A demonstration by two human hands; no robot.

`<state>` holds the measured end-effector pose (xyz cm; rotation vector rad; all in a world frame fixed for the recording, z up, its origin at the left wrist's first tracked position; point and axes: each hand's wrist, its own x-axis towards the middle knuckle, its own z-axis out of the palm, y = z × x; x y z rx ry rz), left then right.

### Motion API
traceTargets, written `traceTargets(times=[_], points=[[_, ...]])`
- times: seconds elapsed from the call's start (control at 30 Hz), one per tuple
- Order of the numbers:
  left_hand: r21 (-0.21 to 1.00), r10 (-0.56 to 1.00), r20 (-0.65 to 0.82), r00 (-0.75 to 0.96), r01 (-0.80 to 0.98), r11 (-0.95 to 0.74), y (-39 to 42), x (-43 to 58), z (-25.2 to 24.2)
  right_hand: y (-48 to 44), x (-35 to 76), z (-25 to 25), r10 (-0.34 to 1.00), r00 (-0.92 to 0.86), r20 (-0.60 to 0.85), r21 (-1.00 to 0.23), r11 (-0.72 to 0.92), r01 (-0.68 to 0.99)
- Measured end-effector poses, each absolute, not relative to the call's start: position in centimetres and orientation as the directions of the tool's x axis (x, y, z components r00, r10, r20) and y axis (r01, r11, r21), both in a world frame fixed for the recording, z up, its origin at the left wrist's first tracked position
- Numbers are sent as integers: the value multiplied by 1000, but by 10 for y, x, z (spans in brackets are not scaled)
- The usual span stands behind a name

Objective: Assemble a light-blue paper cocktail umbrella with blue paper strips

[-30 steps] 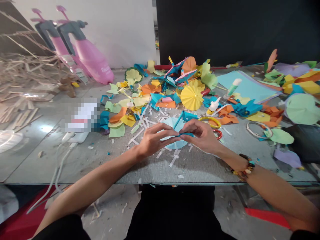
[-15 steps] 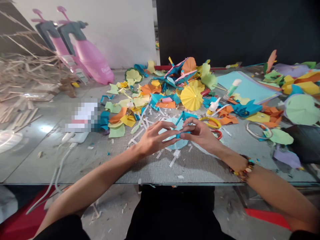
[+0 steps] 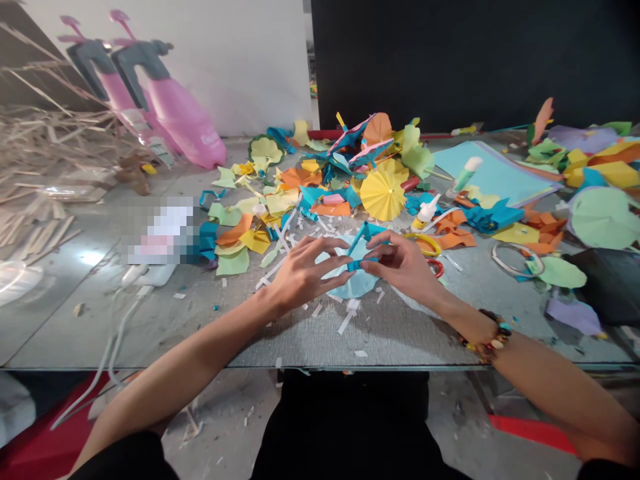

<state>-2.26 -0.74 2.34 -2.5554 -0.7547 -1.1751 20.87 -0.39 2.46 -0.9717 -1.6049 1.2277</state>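
"Where's the piece on my feed?"

"I have a folded teal paper strip (image 3: 358, 264) between both hands, one end standing up. It sits over a pale blue paper circle (image 3: 353, 283) lying on the grey textured tabletop (image 3: 395, 340)."

"How do the hands look?"

"Both are narrow. I read the right hand (image 3: 400, 263), the one with the beaded bracelet (image 3: 487, 337), as pinching the strip between thumb and fingers. The left hand (image 3: 305, 270) has its fingers curled in against the strip, above the circle, but from here I can't tell whether it's gripping."

"What's near them?"

"Thin white paper strips (image 3: 345, 322) are scattered around the circle. Just past the right hand I see a yellow ring (image 3: 423, 244), and farther off, a yellow pleated paper umbrella (image 3: 383, 195)."
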Motion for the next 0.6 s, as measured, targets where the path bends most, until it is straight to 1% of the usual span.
traceTargets(times=[0.13,0.23,0.37,0.43,0.5,0.53,0.6], points=[[-81,345,727,594,573,-815,-10,-21,23,-12,206,26,899,-324,296,-926,353,131],[-157,318,708,630,580,-799,-11,-20,22,-16,204,25,876,-343,339,-903,405,144],[-169,330,709,624,604,-779,-12,-19,21,-17,203,22,859,-376,348,-897,422,134],[-157,348,706,616,617,-771,-13,-19,21,-18,204,23,843,-394,366,-869,461,179],[-151,356,708,609,623,-767,-13,-19,21,-19,205,24,811,-417,410,-802,538,259],[-148,359,711,605,627,-764,-13,-19,21,-20,206,24,782,-435,447,-748,593,298],[-152,360,710,605,631,-761,-13,-20,21,-21,207,24,680,-486,548,-588,727,354]])
